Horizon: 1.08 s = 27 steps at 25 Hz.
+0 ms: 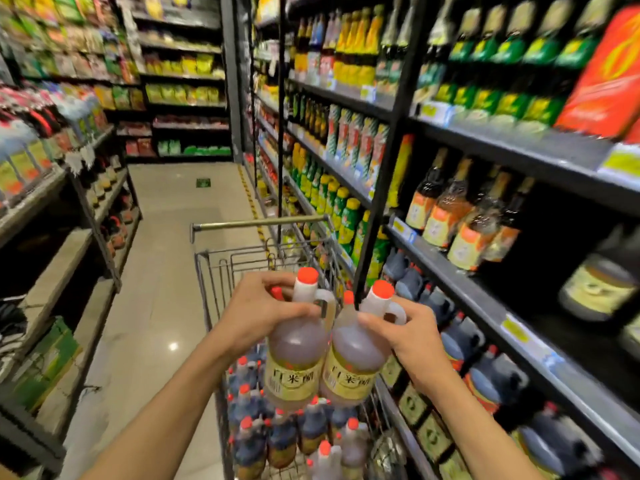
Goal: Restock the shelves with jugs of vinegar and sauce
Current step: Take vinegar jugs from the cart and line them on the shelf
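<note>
Two amber vinegar jugs were held side by side above the shopping cart (221,268), their bodies touching. The left jug (298,344) and the right jug (353,355) each had an orange-red cap, a white neck with a looped handle, and a yellow label with dark characters. The left hand (259,313) gripped the left jug at its shoulder, fingers curled around the neck and over another red cap tucked behind it. The right hand (412,334) gripped the right jug, thumb pressed on the shoulder and fingers wrapped round the handle side.

Beneath the jugs, the wire cart was packed with dark sauce jugs (249,441) topped with red caps, along with a few paler ones near the bottom edge. The cart's handle bar (259,223) lay at its far end.

To the right stood dark metal shelving (485,306). Its lower level held dark jugs (460,341) with red caps, the level above carried bottles with orange labels (446,220), and higher levels held green and yellow bottles (502,57), blurred. On the left, another shelf unit (100,199) carried bottles and packets. The pale tiled floor (162,237) ran down the aisle.
</note>
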Each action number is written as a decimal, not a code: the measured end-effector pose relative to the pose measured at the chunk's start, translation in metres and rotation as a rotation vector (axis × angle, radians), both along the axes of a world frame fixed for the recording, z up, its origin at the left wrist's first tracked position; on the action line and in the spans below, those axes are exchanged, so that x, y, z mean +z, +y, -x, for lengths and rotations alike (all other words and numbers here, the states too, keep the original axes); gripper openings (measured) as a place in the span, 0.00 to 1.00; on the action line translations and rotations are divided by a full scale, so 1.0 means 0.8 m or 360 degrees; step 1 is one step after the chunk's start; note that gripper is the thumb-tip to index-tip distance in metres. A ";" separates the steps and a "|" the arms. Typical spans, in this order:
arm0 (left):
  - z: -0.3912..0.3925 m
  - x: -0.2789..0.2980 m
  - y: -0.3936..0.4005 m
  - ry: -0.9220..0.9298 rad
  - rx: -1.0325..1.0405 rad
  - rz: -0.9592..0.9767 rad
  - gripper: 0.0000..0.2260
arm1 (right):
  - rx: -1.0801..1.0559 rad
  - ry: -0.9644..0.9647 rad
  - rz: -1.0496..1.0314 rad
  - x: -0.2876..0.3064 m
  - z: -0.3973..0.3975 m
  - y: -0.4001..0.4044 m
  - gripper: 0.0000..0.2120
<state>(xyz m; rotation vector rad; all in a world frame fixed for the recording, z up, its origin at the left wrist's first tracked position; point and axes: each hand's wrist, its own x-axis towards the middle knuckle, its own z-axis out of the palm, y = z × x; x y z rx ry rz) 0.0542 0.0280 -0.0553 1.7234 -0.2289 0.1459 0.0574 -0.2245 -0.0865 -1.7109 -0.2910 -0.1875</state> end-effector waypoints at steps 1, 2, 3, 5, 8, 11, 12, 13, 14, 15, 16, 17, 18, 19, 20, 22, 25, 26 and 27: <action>-0.003 0.010 -0.015 -0.0010 -0.0047 0.0055 0.13 | -0.0046 0.0000 -0.0071 0.010 0.008 -0.010 0.06; -0.005 0.018 -0.029 -0.0008 -0.0099 0.0112 0.13 | -0.0103 0.0005 -0.0129 0.018 0.015 -0.020 0.08; -0.009 0.026 -0.045 -0.0003 -0.0157 0.0159 0.14 | -0.0174 0.0009 -0.0182 0.026 0.022 -0.033 0.09; -0.015 0.037 -0.076 -0.0001 -0.0280 0.0210 0.15 | -0.0302 0.0031 -0.0262 0.039 0.035 -0.059 0.10; -0.023 0.050 -0.132 -0.0045 -0.0539 0.0224 0.15 | -0.0445 0.0009 -0.0290 0.054 0.063 -0.106 0.13; -0.026 0.059 -0.193 -0.0075 -0.0682 0.0227 0.16 | -0.0580 -0.0041 -0.0293 0.065 0.090 -0.157 0.14; -0.028 0.061 -0.212 -0.0070 -0.0723 0.0231 0.16 | -0.0622 -0.0060 -0.0262 0.069 0.098 -0.174 0.13; -0.029 0.062 -0.230 -0.0063 -0.0763 0.0229 0.17 | -0.0650 -0.0071 -0.0242 0.073 0.104 -0.190 0.12; -0.029 0.064 -0.248 -0.0051 -0.0806 0.0228 0.18 | -0.0669 -0.0076 -0.0247 0.076 0.111 -0.207 0.10; -0.030 0.065 -0.265 -0.0039 -0.0842 0.0236 0.18 | -0.0682 -0.0090 -0.0258 0.079 0.116 -0.221 0.10; -0.031 0.067 -0.282 -0.0035 -0.0881 0.0250 0.18 | -0.0708 -0.0109 -0.0267 0.083 0.122 -0.236 0.09; -0.033 0.069 -0.299 -0.0034 -0.0914 0.0263 0.17 | -0.0742 -0.0126 -0.0264 0.086 0.127 -0.248 0.09; -0.036 0.071 -0.314 -0.0033 -0.0942 0.0271 0.17 | -0.0778 -0.0137 -0.0259 0.088 0.131 -0.259 0.07; -0.040 0.073 -0.328 -0.0030 -0.0977 0.0282 0.16 | -0.0820 -0.0148 -0.0251 0.089 0.134 -0.268 0.06; -0.043 0.075 -0.342 -0.0029 -0.1016 0.0300 0.16 | -0.0865 -0.0154 -0.0248 0.090 0.137 -0.275 0.07; -0.052 0.078 -0.368 -0.0029 -0.1124 0.0327 0.16 | -0.0983 -0.0181 -0.0246 0.095 0.141 -0.290 0.10; -0.069 0.085 -0.402 -0.0054 -0.1286 0.0330 0.16 | -0.1109 -0.0216 -0.0241 0.105 0.144 -0.307 0.09; -0.075 0.088 -0.413 -0.0057 -0.1345 0.0339 0.16 | -0.1124 -0.0212 -0.0261 0.108 0.145 -0.311 0.06; -0.080 0.091 -0.423 -0.0058 -0.1394 0.0344 0.16 | -0.1138 -0.0203 -0.0276 0.111 0.145 -0.315 0.05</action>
